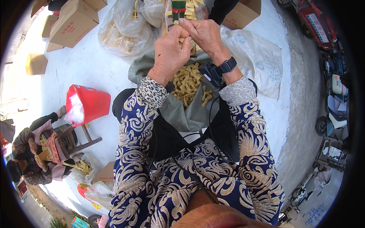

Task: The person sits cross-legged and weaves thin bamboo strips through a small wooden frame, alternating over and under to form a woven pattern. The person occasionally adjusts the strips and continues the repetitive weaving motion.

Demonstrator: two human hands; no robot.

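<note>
My left hand (172, 51) and my right hand (203, 36) meet at the top middle, fingertips pinched together. A short pale yellow strip (181, 40), possibly tofu skin, shows between them, mostly covered by the fingers. Just beyond, a narrow wooden board (168, 17) carries more yellow strips (190, 10) beside a dark green block with a red band (178, 10). Below my wrists, a grey-green woven sack (185, 114) lies open between my knees. Many knotted yellow pieces (186, 82) fill it, and a few rest on its right fold. My right wrist bears a black strapped device (225, 67).
Clear plastic bags (122, 34) stand at upper left, near cardboard boxes (72, 24). A white woven sack (253, 61) lies right. At left, another person (34, 151) sits handling strips near a red bag (92, 104). A black cable (211, 111) runs across my lap.
</note>
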